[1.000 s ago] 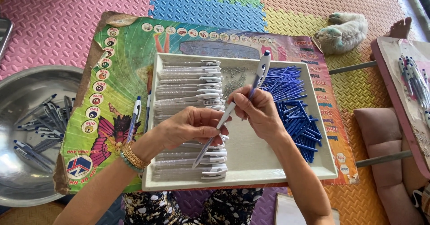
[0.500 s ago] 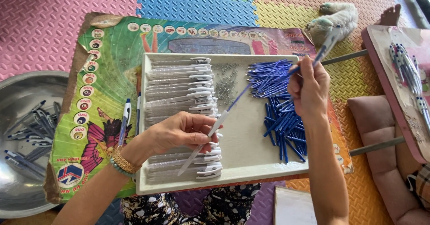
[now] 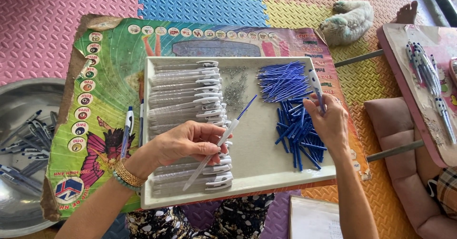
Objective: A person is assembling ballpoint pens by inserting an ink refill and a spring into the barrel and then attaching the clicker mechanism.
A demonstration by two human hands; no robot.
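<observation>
I saw a white tray [image 3: 247,182] on a colourful poster [image 3: 109,72] over foam floor mats [image 3: 200,1]. My left hand [image 3: 183,141] pinched a pen barrel [image 3: 209,156] near the tray's front edge; my right hand [image 3: 328,122] clasped a pen cap [image 3: 315,84] above blue refills [image 3: 290,106] at its right edge.

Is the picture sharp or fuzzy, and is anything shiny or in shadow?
Head view: mostly sharp in bright, even daylight; the left hand and its clear pen barrel look crisp, and so does the right hand; soft glare shines on the metal bowl; only faint shadows lie in the white tray; the edges bend slightly, as with a wide lens.
</observation>
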